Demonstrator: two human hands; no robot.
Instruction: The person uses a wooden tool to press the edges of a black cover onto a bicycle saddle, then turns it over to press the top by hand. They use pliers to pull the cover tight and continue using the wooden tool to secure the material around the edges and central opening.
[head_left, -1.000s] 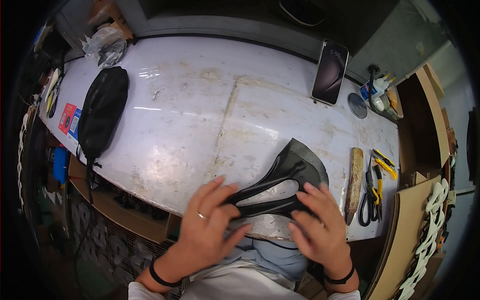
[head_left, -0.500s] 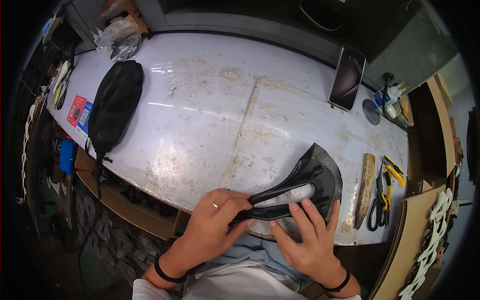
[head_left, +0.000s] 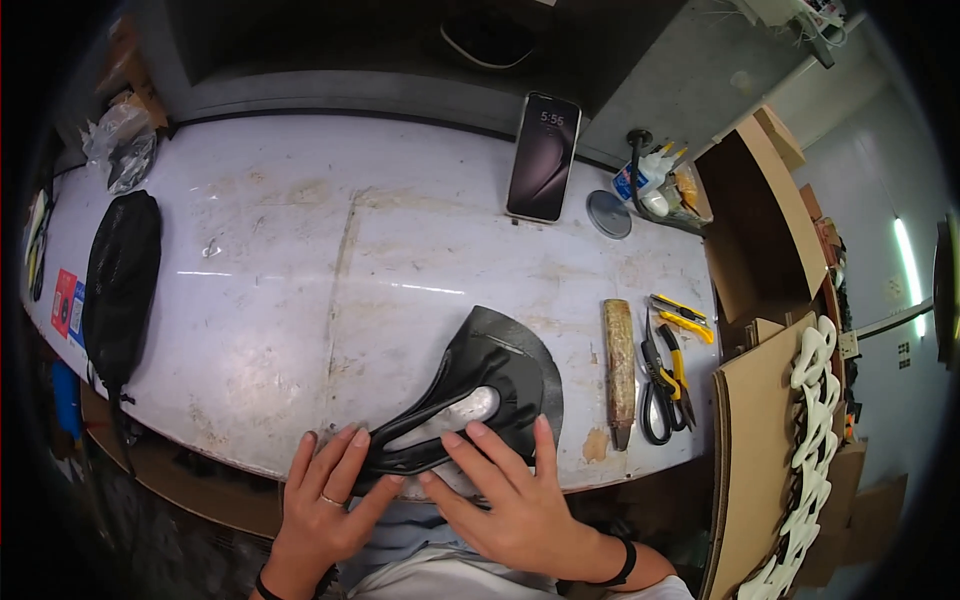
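Observation:
A black bicycle saddle [head_left: 525, 385] with a long central slot lies at the table's near edge, its wide rear to the right and its narrow nose to the left. My left hand [head_left: 325, 500], with a ring on one finger, has the nose between its fingers and thumb. My right hand [head_left: 510, 500] rests over the saddle's near side, fingers spread, with fingertips touching the cover beside the slot and near the rear. The underside of the saddle is hidden.
Right of the saddle lie a worn wooden-looking bar [head_left: 619, 370], black scissors [head_left: 655, 395], yellow-handled pliers [head_left: 676, 365] and a yellow cutter [head_left: 685, 318]. A phone [head_left: 543, 160] leans at the back near a round grey lid [head_left: 608, 214]. A black pouch [head_left: 122, 285] lies far left.
The view has swung right, so the table's contents appear farther left. My left hand's fingers have loosened and straightened at the saddle's nose. My right hand stays spread on the saddle.

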